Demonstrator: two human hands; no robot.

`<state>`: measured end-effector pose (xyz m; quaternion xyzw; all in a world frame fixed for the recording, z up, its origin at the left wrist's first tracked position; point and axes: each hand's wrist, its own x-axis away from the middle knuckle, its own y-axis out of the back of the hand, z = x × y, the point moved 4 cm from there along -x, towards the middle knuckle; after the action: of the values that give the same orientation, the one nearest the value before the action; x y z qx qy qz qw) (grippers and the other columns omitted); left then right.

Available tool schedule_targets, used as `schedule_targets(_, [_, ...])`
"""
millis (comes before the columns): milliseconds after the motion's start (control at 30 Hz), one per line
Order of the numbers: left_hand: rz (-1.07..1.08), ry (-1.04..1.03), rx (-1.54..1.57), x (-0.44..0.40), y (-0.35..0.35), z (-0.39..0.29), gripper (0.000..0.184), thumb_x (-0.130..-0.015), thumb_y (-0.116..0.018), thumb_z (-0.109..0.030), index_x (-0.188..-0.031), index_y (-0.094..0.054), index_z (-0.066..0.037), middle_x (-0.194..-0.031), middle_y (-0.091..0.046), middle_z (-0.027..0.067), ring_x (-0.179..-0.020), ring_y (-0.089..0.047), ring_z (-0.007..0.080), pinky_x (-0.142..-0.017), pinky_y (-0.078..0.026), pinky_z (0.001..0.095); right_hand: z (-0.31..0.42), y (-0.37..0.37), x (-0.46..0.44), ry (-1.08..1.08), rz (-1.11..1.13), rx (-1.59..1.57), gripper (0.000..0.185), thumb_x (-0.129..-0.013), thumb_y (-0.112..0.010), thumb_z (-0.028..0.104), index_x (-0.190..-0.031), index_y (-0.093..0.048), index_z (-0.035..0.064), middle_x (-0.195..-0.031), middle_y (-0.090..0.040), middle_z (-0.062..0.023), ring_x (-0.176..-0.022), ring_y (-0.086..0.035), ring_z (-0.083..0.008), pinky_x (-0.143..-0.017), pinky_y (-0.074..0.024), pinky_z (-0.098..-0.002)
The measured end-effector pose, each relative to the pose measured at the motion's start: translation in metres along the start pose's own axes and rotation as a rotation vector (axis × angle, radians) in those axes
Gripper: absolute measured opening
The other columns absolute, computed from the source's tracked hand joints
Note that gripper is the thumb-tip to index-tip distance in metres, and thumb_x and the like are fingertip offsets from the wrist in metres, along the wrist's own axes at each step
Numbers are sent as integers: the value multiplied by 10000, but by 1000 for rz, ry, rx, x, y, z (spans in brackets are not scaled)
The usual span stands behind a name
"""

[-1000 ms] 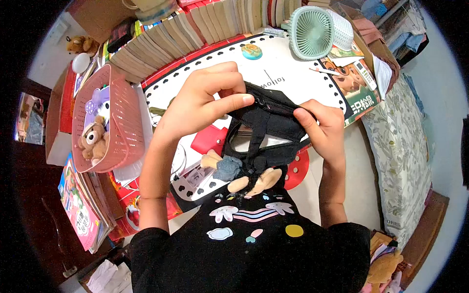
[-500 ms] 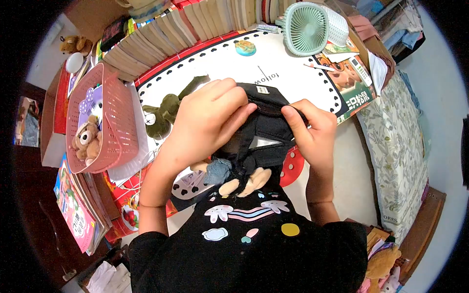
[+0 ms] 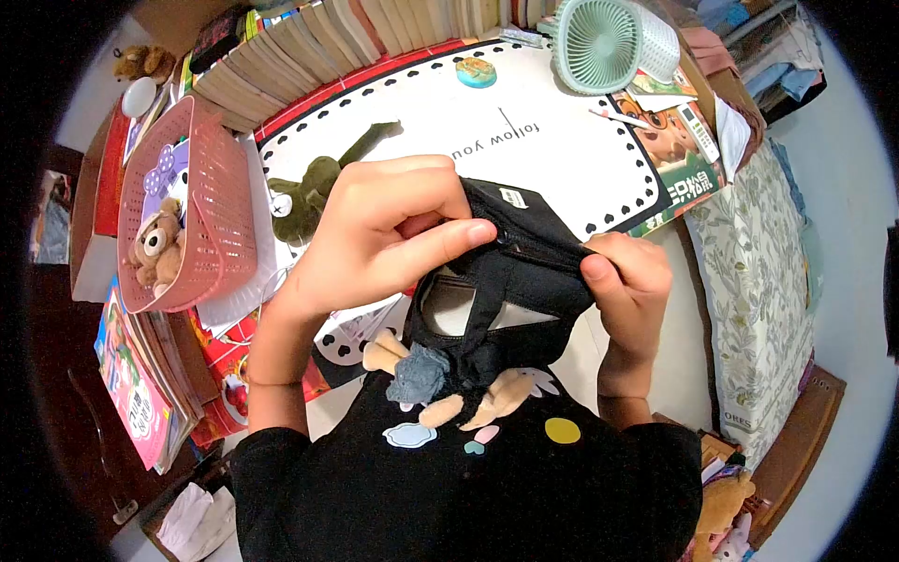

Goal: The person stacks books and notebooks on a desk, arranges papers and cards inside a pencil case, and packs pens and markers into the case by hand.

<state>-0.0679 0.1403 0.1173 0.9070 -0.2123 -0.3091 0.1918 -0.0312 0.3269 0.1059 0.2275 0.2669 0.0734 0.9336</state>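
A small black fabric bag (image 3: pixel 548 292) with a zip along its top edge and a white label is held up in front of my chest. My left hand (image 3: pixel 389 225) has its thumb and fingers closed on the bag's upper edge beside the zip. At the right end of that edge my right hand (image 3: pixel 629 286) pinches the fabric between thumb and fingers. From the bag's lower left hangs a plush charm (image 3: pixel 421 375) in grey-blue and beige, resting near my shirt. A dark green plush toy (image 3: pixel 314 197) lies on the desk beyond my left hand.
A pink basket (image 3: pixel 217 220) holding a teddy bear stands at the left. Behind the white desk mat (image 3: pixel 571 164) runs a row of books (image 3: pixel 328 56). A mint-green fan (image 3: pixel 599 47) and a picture book (image 3: pixel 679 187) sit at the back right.
The bag has come lower and nearer to me, tilting so more of its zip and side shows. Both hands keep hold of it; my right hand has moved slightly right and down.
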Motion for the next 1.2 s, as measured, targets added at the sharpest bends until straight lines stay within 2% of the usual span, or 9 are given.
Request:
schedule_targets(233, [-61, 129, 89, -3, -1, 8, 197, -704, -641, -110, -593, -509, -14, -512, -373, 25, -444, -341, 97, -421, -252, 239, -7, -5, -4, -128, -143, -62, 155, -749, -605, 106, -664, -570, -18, -493, -480, -26, -432, -413, -68, -419, -315, -198])
schedule_targets(300, [-102, 50, -113, -1, -2, 0, 164, -692, -643, -95, -619, -518, -18, -534, -422, 50, -442, -390, 135, -415, -287, 253, -8, -6, -4, -158, -207, -25, 136, -741, -605, 85, -654, -573, -15, -486, -486, -23, -410, -410, -62, -398, -308, -194])
schedule_targets(400, [-155, -93, -319, 3, -8, -17, 151, -684, -642, -82, -647, -509, -22, -555, -451, 78, -480, -469, 217, -435, -367, 297, -4, -13, -3, -90, -258, 39, 118, -730, -609, 65, -649, -576, -13, -479, -492, -24, -389, -404, -58, -377, -301, -197])
schedule_targets(500, [-219, -144, -416, 9, -13, -24, 145, -661, -656, -45, -663, -512, -24, -558, -450, 78, -478, -465, 222, -432, -368, 298, -1, -15, -2, -73, -292, 82, 111, -721, -616, 57, -645, -575, -12, -489, -507, -28, -382, -405, -57, -369, -303, -203])
schedule_targets(633, [-193, -135, -378, 14, -13, -25, 151, -648, -664, -34, -665, -514, -23, -567, -452, 76, -485, -470, 220, -433, -368, 298, 10, -19, 0, -48, -300, 116, 120, -723, -615, 56, -635, -567, -9, -487, -504, -34, -386, -411, -65, -370, -303, -211])
schedule_targets(700, [-215, -175, -401, 18, -19, -29, 159, -638, -672, -36, -670, -517, -22, -572, -451, 73, -485, -466, 217, -429, -362, 296, 12, -22, 1, -117, -275, 129, 141, -743, -566, 73, -632, -535, -8, -506, -479, -46, -447, -410, -114, -457, -315, -241])
schedule_targets(800, [-208, -219, -402, 23, -23, -32, 177, -618, -686, -43, -687, -524, -21, -555, -426, 57, -464, -445, 199, -408, -341, 287, 13, -21, -1, 36, -242, 160, 134, -720, -614, 49, -616, -547, -2, -477, -481, -56, -389, -435, -114, -374, -314, -238])
schedule_targets(1000, [-186, -224, -396, 28, -22, -36, 180, -610, -691, -49, -672, -523, -27, -551, -427, 49, -454, -441, 191, -396, -332, 280, 21, -25, -2, 36, -197, 167, 127, -705, -629, 51, -618, -551, 1, -486, -491, -72, -388, -449, -146, -382, -334, -253])
schedule_targets(1200, [-220, -115, -258, 25, -8, -31, 165, -632, -674, -52, -615, -512, -29, -523, -421, 64, -445, -433, 206, -405, -329, 292, 19, -22, 0, 54, -237, 167, 119, -708, -624, 54, -626, -564, -7, -487, -499, -55, -392, -443, -118, -389, -335, -240])
